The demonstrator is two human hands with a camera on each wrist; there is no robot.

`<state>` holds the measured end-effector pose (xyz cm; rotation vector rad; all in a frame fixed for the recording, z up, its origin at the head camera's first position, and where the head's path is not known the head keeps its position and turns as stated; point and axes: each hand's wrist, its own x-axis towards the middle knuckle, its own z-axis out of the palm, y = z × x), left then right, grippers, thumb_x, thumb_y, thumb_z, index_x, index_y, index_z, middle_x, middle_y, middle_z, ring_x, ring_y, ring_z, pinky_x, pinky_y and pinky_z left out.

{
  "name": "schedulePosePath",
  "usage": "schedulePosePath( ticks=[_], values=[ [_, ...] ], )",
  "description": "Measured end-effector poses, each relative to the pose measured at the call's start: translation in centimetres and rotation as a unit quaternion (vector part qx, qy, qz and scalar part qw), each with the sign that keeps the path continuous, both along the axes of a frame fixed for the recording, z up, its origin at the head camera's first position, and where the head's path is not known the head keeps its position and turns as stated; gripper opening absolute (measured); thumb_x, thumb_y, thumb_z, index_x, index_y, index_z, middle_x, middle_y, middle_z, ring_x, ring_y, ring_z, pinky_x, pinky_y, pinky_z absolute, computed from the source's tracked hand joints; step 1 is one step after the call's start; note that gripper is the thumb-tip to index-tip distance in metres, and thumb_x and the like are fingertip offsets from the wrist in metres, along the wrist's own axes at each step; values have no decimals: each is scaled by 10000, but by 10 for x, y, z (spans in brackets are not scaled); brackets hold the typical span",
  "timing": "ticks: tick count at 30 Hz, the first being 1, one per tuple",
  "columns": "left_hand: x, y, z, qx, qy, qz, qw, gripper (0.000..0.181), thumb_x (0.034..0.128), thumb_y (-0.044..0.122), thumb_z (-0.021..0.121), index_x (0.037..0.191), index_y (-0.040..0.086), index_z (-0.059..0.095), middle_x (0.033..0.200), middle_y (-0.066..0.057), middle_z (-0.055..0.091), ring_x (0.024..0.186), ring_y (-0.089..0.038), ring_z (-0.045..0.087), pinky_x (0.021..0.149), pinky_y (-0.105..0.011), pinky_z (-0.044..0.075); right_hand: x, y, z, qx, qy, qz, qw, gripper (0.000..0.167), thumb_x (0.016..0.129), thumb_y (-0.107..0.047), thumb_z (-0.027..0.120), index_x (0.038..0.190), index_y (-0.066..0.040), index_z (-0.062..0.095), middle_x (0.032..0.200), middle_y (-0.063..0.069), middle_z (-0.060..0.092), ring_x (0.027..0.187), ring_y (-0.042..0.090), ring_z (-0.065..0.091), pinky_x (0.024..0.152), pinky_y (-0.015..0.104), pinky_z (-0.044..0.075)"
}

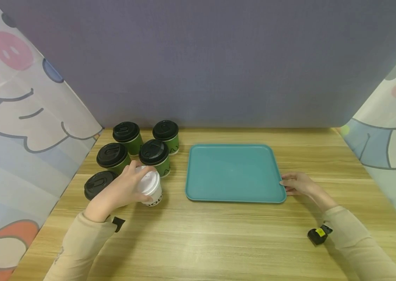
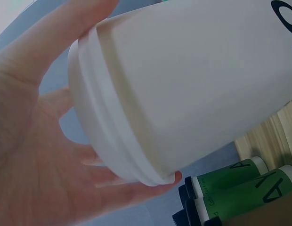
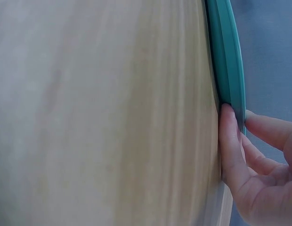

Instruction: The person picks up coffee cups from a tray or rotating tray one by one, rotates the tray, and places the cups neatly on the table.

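Note:
My left hand [image 1: 127, 186] grips a white paper cup [image 1: 154, 195] with a white lid, its fingers and thumb around the lid's rim. Close up in the left wrist view, the white cup [image 2: 193, 84] shows dark lettering near its base. At the right edge of a flat teal tray [image 1: 233, 173], my right hand [image 1: 298, 184] pinches the rim. The right wrist view has the thumb and fingers of that hand [image 3: 263, 174] on either side of the tray's edge [image 3: 228, 56].
Several green cups with black lids, among them a front one [image 1: 163, 166] and a back one [image 1: 172, 144], stand behind and left of the white cup. A grey wall [image 1: 226, 70] closes off the back of the wooden table [image 1: 205, 238]. Patterned curtains [image 1: 18, 109] hang at both sides.

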<state>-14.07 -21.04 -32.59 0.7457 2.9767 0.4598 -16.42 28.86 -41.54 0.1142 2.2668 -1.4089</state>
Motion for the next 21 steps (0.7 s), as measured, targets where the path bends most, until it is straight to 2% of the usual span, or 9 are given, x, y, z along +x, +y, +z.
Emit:
schedulePosePath(
  ticks=[10, 15, 21],
  values=[
    [-1, -2, 1, -16, -101, -6, 9999, 677, 615, 289, 792, 1194, 203, 451, 1135, -205, 359, 948, -353, 414, 623, -399, 468, 0, 1, -1, 41, 6, 43, 10000, 550, 897, -109, 496, 1261, 219, 246, 924, 136, 574, 754, 122, 586, 696, 293, 511],
    [1, -2, 2, -64, 24, -38, 10000, 688, 607, 282, 796, 1198, 187, 457, 1116, -199, 388, 941, -354, 437, 635, -422, 464, -1, 1, -2, 35, -3, 15, 10000, 548, 896, -115, 501, 1262, 212, 256, 920, 129, 572, 752, 120, 583, 698, 293, 511],
    [3, -2, 2, -231, 188, 31, 9996, 736, 624, 350, 774, 1255, 143, 457, 1155, -215, 409, 983, -377, 453, 733, -507, 421, -1, 1, -2, 8, -23, 14, 10000, 549, 893, -112, 504, 1261, 212, 256, 915, 126, 573, 752, 122, 585, 697, 296, 511]
  ],
)
